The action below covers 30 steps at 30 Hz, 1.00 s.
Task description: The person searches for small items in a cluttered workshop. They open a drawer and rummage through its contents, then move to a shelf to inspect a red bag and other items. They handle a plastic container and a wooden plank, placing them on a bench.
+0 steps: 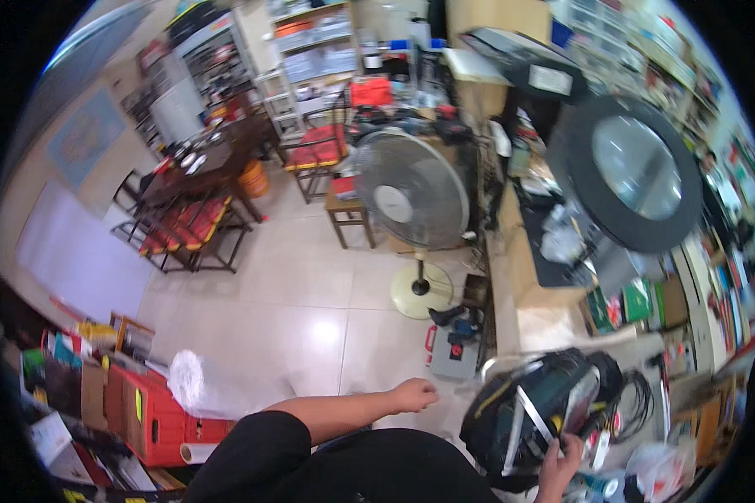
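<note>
A bulky black bag (512, 411) with yellow trim and a pale strap rests at the lower right, on or against a light-framed seat. My right hand (562, 459) is at its near right side, fingers bent and pressed together against it. What they pinch is too small to make out. My left hand (413, 395) hangs in front of my body, left of the bag and apart from it. Its fingers are curled in a loose fist, slightly blurred, and nothing shows in them. Black cables (637, 404) lie coiled beside the bag.
A standing fan (421, 289) rises from the tiled floor ahead, with a grey tool case (455, 356) and a power drill near its base. At left are a red crate (155, 423) and a plastic-wrapped roll. A large black ring-shaped device (575, 168) overhangs the right workbench.
</note>
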Tool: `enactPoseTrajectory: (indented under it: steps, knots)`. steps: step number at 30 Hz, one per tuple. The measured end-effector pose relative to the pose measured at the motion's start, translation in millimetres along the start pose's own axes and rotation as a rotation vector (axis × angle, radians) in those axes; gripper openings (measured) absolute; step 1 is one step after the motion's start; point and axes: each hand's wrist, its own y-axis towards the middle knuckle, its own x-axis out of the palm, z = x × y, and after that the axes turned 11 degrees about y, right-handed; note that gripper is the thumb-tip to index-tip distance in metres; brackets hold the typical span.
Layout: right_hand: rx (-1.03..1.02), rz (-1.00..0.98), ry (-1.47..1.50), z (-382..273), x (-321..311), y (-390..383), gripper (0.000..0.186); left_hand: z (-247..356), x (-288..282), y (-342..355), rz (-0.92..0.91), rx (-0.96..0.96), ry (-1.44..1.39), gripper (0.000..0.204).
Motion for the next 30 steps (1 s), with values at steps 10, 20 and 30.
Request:
enactPoseTrajectory:
  steps: [10,20,30]
  knots:
    - [-0.571,-0.622,0.176,-242,202,-6,0.027,-360,-63,-131,0.349,-0.494,0.118,0.045]
    - [-0.471,-1.649,-1.143,-85,542,-38,0.033,-439,-230,-220,0.611,-0.471,-0.52,0.034]
    - [0.102,-1.55,-1.048,-58,629,-40,0.043,-537,-370,-212,0.58,-0.403,-0.616,0.038]
